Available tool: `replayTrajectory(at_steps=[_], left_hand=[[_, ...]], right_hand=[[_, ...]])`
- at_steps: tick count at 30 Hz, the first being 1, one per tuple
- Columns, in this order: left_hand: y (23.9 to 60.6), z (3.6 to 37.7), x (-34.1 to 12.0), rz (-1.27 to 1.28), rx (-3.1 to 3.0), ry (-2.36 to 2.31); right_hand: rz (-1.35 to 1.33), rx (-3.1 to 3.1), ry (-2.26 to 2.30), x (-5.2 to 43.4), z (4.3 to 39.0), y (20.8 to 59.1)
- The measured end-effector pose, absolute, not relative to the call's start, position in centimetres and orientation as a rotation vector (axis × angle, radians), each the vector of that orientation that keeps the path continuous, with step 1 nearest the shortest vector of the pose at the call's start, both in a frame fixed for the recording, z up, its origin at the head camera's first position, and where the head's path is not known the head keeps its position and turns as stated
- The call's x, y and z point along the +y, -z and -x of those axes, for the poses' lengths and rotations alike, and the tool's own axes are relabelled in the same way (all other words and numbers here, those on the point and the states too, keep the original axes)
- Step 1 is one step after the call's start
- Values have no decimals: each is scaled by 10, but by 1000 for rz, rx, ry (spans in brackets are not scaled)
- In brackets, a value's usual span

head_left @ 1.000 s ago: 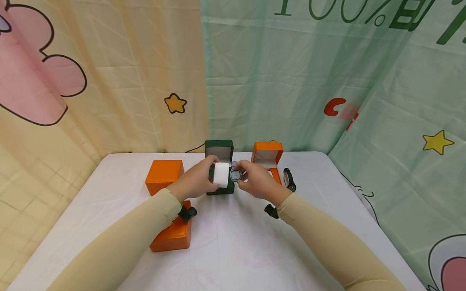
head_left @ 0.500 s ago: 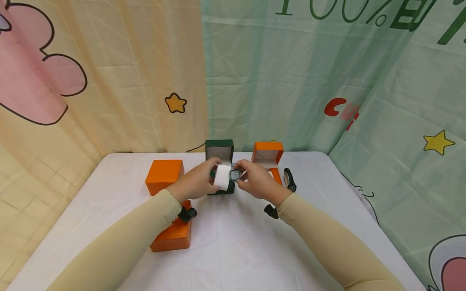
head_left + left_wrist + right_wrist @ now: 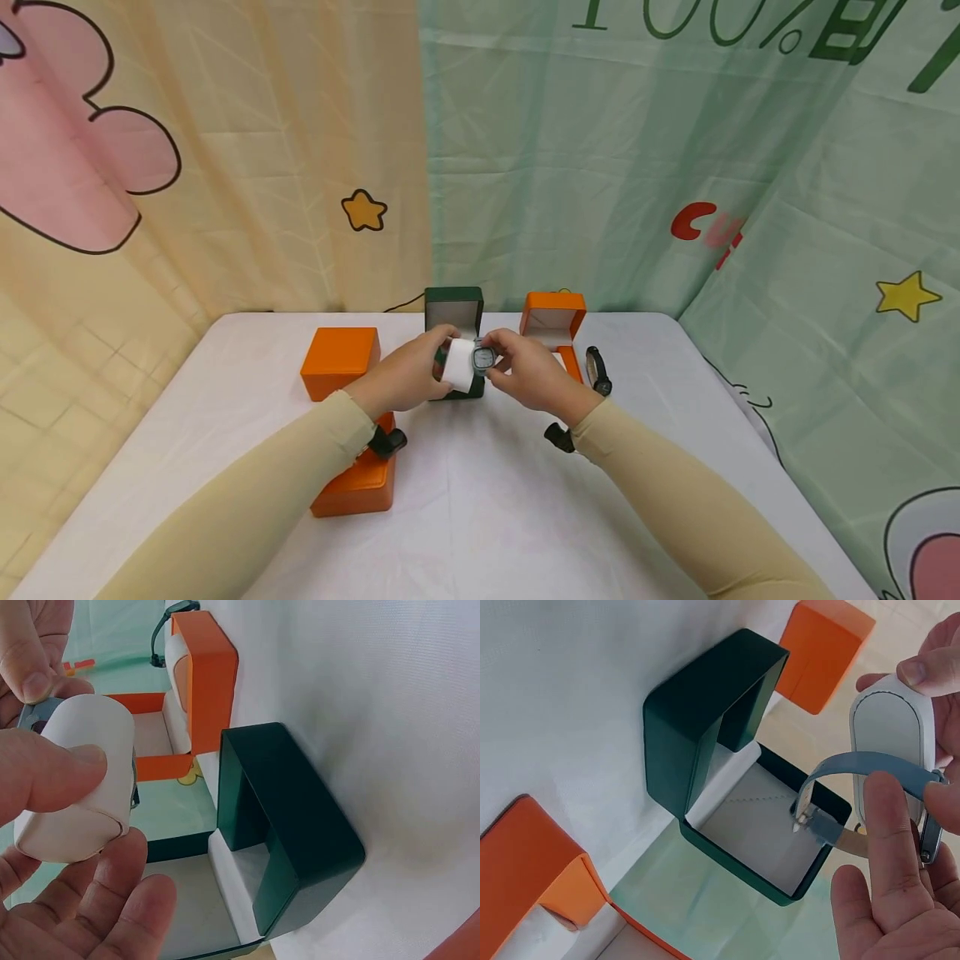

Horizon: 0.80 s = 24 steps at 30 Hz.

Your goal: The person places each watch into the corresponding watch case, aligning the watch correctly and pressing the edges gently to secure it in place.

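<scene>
My left hand (image 3: pixel 408 367) grips a white watch cushion (image 3: pixel 101 727), thumb on one side and fingers on the other. Close at the cushion's right end, my right hand (image 3: pixel 532 371) pinches a wristwatch (image 3: pixel 483 358) by its case. The watch has a pale square-looking dial and a blue-grey strap (image 3: pixel 855 761), which curves in a loop in front of the cushion's stitched end in the right wrist view. Both hands are above a green watch box (image 3: pixel 300 825) with its lid up; its bottom part looks vacant in the left wrist view.
Right of the green box stands an open orange watch box (image 3: pixel 553 302) with a white cushion inside. A black watch (image 3: pixel 597 371) lies beside it. Two closed orange boxes (image 3: pixel 340 354) are at the left, the nearer one partly under my left forearm. A white cloth (image 3: pixel 480 517) covers the table.
The cushion has tilted slightly in my left hand. The watch has shifted a little toward the cushion's end, its dial turning to face upward more.
</scene>
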State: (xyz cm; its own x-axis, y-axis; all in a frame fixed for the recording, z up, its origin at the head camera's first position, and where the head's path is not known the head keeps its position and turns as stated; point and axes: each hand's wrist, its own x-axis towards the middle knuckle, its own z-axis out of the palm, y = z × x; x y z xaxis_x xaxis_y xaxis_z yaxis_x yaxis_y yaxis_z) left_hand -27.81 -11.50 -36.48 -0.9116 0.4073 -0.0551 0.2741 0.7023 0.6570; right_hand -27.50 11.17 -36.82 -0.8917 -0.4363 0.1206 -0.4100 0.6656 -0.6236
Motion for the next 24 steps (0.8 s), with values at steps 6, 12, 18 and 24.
replayTrajectory(at_steps=[6,12,18,24], left_hand=[[365,278,-114,-570,2718,-1014],[365,277,-114,-581,2742,-1023],[365,276,-115,-596,2756,-1024],[365,275,-115,-581,2754,-1027]], right_hand=[[732,2836,1079,111,273,368],[753,2850,1121,110,272,370],[766,2853,1136,110,272,371],[730,2846,1127,109,271,370]])
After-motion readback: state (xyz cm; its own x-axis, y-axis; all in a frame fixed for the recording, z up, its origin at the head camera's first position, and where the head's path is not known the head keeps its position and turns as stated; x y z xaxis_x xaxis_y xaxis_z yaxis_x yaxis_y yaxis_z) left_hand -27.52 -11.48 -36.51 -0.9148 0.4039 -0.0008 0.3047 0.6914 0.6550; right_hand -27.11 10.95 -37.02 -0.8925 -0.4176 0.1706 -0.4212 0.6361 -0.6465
